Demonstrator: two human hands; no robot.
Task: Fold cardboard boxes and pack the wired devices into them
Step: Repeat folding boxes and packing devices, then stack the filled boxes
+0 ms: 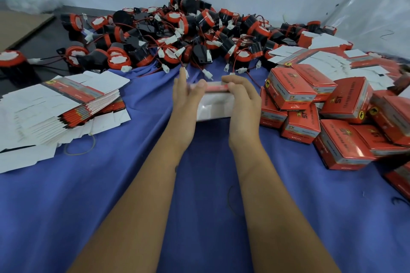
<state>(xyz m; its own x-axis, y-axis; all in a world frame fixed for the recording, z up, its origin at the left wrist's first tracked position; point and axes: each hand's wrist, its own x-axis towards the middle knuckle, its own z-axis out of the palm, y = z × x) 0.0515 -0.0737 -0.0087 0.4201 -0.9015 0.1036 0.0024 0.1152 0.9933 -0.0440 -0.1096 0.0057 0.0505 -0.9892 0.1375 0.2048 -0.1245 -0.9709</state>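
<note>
Between both hands, the cardboard box [216,104] is gripped by left fingers [200,85] and right fingers [230,85].

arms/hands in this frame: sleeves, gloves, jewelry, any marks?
Both forearms bare to the frame's bottom edge, no sleeves showing. Left hand and right hand: no gloves, no visible rings or wristwear. One small dark mark on the left forearm.

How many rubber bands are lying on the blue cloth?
1: a rubber band lies on the blue cloth, just beside the flat box stack at left. Others may be hidden under piles.
</note>
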